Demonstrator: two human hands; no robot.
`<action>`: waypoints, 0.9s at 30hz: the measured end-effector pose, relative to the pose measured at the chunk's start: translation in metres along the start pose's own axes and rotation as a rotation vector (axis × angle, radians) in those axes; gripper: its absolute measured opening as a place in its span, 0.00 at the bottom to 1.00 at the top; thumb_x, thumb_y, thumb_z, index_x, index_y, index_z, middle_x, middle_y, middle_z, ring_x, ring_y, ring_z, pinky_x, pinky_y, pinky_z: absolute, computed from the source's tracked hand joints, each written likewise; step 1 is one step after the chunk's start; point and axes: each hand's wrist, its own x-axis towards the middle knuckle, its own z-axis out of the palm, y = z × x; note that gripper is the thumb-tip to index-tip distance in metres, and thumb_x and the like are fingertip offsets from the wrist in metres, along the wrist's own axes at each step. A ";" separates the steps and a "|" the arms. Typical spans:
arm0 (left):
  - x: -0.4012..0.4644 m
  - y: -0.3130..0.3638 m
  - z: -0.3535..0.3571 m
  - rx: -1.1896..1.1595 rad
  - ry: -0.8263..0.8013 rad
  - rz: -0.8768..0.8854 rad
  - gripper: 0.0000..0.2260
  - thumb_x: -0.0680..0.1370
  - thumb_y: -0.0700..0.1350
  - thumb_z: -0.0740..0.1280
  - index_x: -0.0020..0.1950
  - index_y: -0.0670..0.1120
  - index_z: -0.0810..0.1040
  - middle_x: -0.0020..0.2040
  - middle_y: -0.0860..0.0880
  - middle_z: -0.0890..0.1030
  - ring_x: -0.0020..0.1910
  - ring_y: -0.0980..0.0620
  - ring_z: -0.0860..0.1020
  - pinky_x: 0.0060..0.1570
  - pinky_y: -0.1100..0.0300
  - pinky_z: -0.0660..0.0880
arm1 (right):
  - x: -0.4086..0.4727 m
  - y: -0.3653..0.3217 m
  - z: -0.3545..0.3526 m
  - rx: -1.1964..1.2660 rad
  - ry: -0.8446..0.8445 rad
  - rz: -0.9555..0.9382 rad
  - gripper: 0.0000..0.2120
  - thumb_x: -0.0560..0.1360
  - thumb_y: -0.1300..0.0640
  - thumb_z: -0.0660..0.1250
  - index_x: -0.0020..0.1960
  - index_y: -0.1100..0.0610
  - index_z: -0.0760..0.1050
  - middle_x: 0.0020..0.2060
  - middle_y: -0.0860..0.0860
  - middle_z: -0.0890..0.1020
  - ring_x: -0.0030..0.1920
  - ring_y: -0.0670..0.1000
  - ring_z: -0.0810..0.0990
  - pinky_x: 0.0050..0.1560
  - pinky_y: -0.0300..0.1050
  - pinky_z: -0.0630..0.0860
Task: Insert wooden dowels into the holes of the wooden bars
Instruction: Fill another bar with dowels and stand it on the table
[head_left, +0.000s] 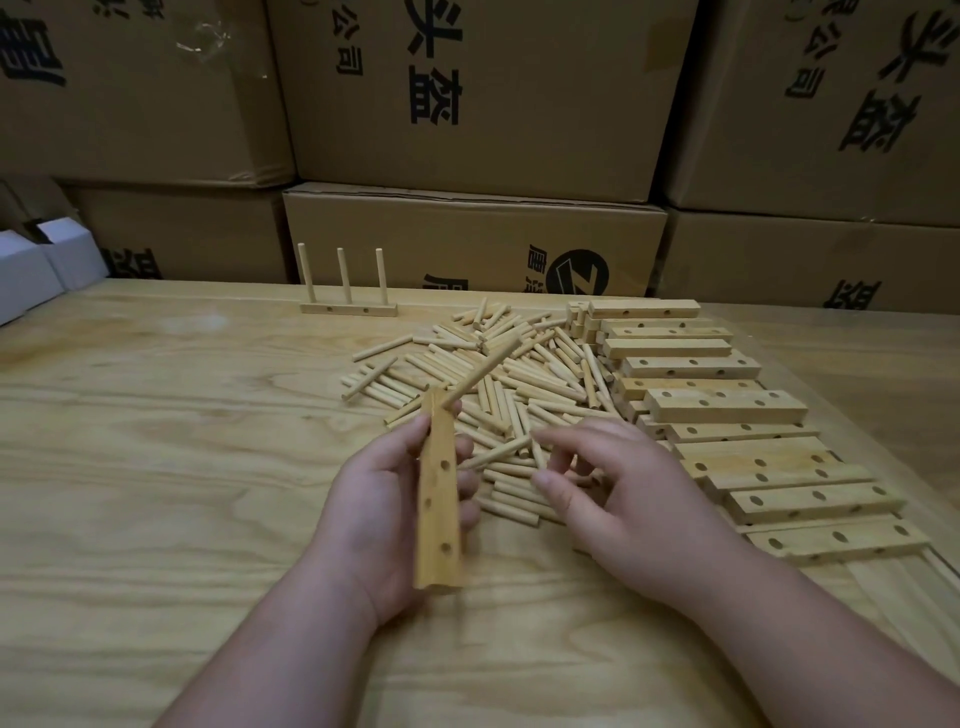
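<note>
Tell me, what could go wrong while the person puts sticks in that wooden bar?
The dowel already in the held bar sticks out at a slant from its far end, so it might sit loosely and slip out. The right hand is picking a dowel from the loose pile, and rummaging could roll others across the table. The left hand grips the bar in mid-air, so pushing the next dowel in could twist it.

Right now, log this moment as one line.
left hand grips bar, one dowel inserted | right hand picking dowel from pile
</note>
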 end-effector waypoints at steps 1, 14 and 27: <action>0.000 0.001 -0.001 -0.032 -0.010 -0.011 0.15 0.77 0.49 0.63 0.59 0.46 0.80 0.36 0.48 0.73 0.26 0.53 0.68 0.21 0.64 0.63 | 0.000 -0.001 0.001 -0.001 -0.022 0.000 0.16 0.77 0.42 0.68 0.63 0.43 0.80 0.46 0.36 0.78 0.55 0.38 0.74 0.57 0.38 0.72; -0.004 0.012 -0.011 -0.237 0.015 0.169 0.13 0.79 0.51 0.60 0.60 0.50 0.77 0.35 0.51 0.70 0.26 0.56 0.65 0.20 0.67 0.57 | -0.002 -0.006 0.002 -0.199 -0.183 -0.021 0.12 0.74 0.37 0.70 0.54 0.40 0.83 0.47 0.35 0.71 0.55 0.40 0.67 0.64 0.44 0.66; -0.003 0.011 -0.009 -0.197 0.089 0.203 0.12 0.81 0.52 0.61 0.60 0.51 0.78 0.35 0.51 0.71 0.27 0.55 0.66 0.20 0.66 0.59 | -0.002 -0.008 0.000 -0.188 -0.060 -0.005 0.01 0.74 0.47 0.70 0.44 0.43 0.79 0.42 0.36 0.76 0.51 0.40 0.73 0.58 0.43 0.72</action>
